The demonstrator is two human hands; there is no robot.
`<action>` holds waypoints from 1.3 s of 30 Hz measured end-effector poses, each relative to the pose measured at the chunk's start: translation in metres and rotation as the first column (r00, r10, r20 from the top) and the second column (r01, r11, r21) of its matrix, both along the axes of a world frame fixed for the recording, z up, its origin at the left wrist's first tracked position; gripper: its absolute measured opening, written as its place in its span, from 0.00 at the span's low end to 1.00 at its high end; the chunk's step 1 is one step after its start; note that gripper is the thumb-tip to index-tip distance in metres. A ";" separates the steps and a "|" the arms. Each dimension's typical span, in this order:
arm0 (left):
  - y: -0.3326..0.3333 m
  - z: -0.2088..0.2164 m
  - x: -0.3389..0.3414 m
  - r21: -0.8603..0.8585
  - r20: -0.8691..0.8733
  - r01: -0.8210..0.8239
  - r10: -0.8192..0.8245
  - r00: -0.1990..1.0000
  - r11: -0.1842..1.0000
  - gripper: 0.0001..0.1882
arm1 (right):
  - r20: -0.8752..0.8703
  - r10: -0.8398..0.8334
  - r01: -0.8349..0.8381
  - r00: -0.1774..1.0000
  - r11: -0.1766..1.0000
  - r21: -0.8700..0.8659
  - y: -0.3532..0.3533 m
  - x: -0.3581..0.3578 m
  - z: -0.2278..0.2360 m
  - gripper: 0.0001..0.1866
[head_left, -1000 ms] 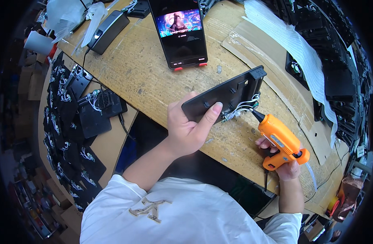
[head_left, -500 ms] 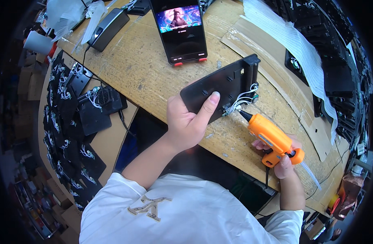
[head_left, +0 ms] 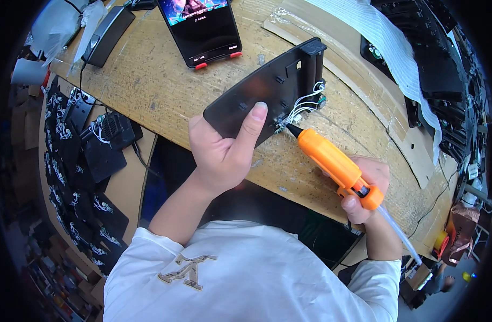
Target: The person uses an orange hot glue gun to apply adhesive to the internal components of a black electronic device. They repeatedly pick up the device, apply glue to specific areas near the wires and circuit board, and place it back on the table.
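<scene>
My left hand point(head_left: 224, 145) grips a black plastic panel point(head_left: 256, 88), thumb across its face and the other fingers hidden behind it. Thin white wires point(head_left: 305, 104) run along the panel's right side to small green circuit boards, one of them point(head_left: 322, 102) near the edge. An orange hot glue gun point(head_left: 332, 161) is held in my right hand point(head_left: 368, 180), fingers wrapped round its handle. Its black nozzle point(head_left: 294, 129) points at the wire ends beside my left thumb; whether it touches them I cannot tell. A clear glue stick point(head_left: 399, 233) sticks out of the gun's back.
A phone point(head_left: 208, 40) leans on a stand with red feet at the table's far side. Black wired panels point(head_left: 68, 188) are piled at the left. Cardboard point(head_left: 358, 91), white foam sheet point(head_left: 385, 43) and more black parts point(head_left: 444, 75) lie at the right. A dark device point(head_left: 109, 37) sits far left.
The glue gun's nozzle has come closer to the wire ends. In the picture, the panel and both hands have shifted up and left; the phone and table have shifted similarly.
</scene>
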State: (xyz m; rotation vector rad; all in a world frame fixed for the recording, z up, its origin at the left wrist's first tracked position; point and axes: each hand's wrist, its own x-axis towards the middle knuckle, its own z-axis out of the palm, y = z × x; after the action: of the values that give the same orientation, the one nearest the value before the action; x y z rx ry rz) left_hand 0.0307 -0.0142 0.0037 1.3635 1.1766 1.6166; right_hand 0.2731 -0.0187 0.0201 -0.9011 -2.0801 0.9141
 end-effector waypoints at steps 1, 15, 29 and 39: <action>0.000 0.000 -0.001 0.012 0.001 -0.001 0.001 1.000 1.000 0.09 | 0.032 0.005 -0.006 0.999 0.999 0.042 0.000 -0.001 0.001 0.28; 0.000 0.001 -0.003 0.040 -0.104 0.008 -0.003 0.995 0.999 0.08 | 0.208 -0.030 -0.019 0.978 0.973 0.230 -0.008 -0.007 0.016 0.26; 0.001 0.001 0.000 -0.016 -0.051 -0.047 0.047 0.998 0.999 0.06 | 0.224 -0.005 -0.064 0.975 0.952 0.298 -0.008 -0.008 0.014 0.27; 0.004 -0.003 -0.004 -0.073 0.015 -0.054 0.055 0.998 0.996 0.08 | 0.468 -0.038 -0.131 0.883 0.937 0.324 -0.016 -0.015 0.024 0.27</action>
State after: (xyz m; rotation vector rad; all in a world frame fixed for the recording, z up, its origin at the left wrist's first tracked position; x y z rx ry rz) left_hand 0.0271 -0.0100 0.0009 1.2798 1.2605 1.6036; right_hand 0.2581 -0.0344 0.0440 -0.9454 -2.5789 0.3366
